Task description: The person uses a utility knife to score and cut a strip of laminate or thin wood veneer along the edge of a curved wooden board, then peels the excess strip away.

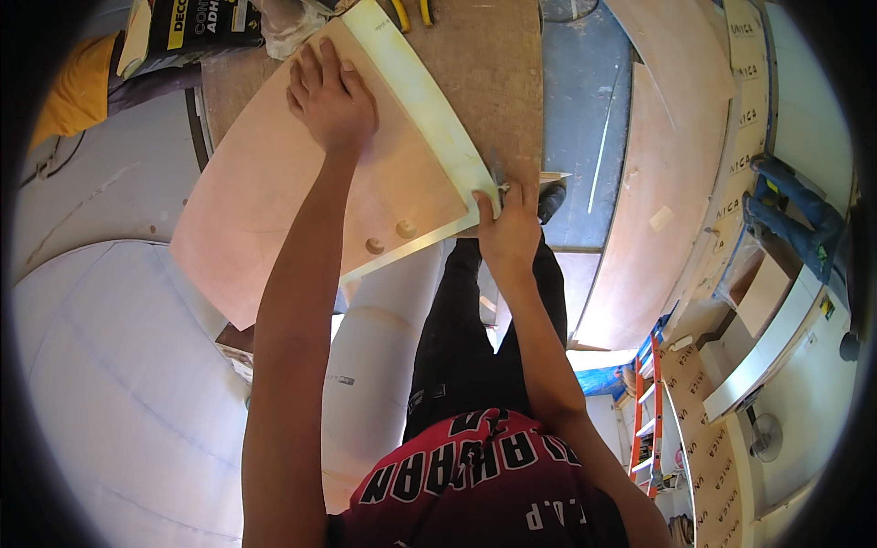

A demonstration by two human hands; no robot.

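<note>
A plywood panel point(265, 205) lies slanted across the workbench, its near corner jutting past the bench edge. A pale cream strip point(429, 114) runs along its right side and turns along the near edge. Two round recesses point(405, 228) are cut near that corner. My left hand point(333, 100) rests on the panel's upper part, fingers spread flat. At the right corner my right hand point(509, 228) is closed, thumb by the cream strip. A small silvery piece shows at its fingertips, too small to name.
On the brown workbench point(489, 73) lie yellow-handled pliers point(402, 14). A black and yellow adhesive container point(196, 36) and crumpled plastic point(290, 27) stand at the far left. White rolled material point(379, 338) is below the panel. Right are large board sheets point(662, 210) and an orange ladder point(649, 420).
</note>
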